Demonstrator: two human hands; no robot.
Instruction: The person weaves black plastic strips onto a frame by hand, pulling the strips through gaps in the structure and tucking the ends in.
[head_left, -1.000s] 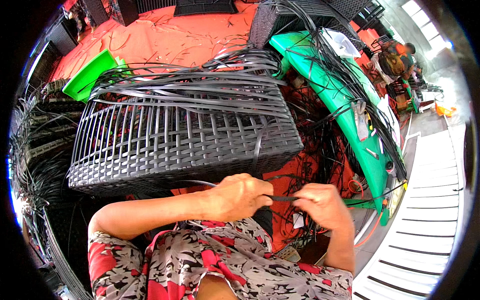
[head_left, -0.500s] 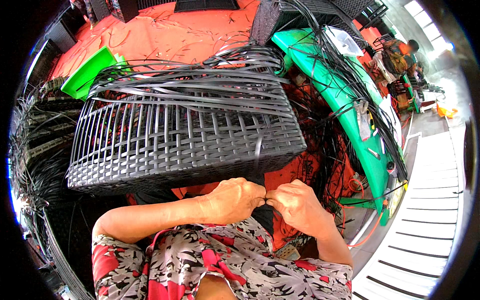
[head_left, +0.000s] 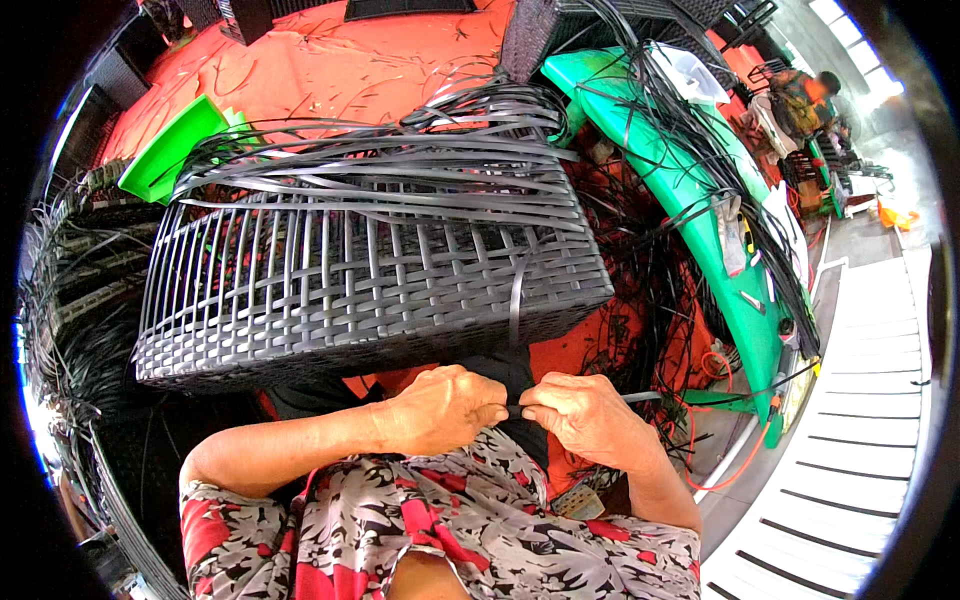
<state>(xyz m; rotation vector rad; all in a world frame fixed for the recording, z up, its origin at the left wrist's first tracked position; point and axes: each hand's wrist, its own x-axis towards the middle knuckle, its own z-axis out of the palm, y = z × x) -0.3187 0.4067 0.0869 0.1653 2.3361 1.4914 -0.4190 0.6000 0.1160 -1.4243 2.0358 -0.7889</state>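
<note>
In front of my chest, both hands pinch a dark flat weaving strip (head_left: 514, 411), a short piece of which shows between them. My left hand (head_left: 440, 408) is closed with its thumb against the curled fingers. My right hand (head_left: 585, 415) is closed in the same way, and a length of strip juts out past its right side. Just beyond my hands lies a black woven wicker piece (head_left: 370, 300), tightly woven along its near side and open-ribbed further back. One loose strip end (head_left: 515, 305) hangs over its near right edge. Long loose strips (head_left: 380, 180) lie bundled across its far side.
A green table (head_left: 690, 190) on the right carries black strips and a white plastic container (head_left: 690, 75). A bright green tray (head_left: 175, 150) stands at the left. Red floor covering (head_left: 330, 70) has strip scraps on it. Another person (head_left: 800, 105) sits far right.
My hands have moved slightly apart, the left one toward the left, so the strip shows between them. A strip length now sticks out right of my right hand.
</note>
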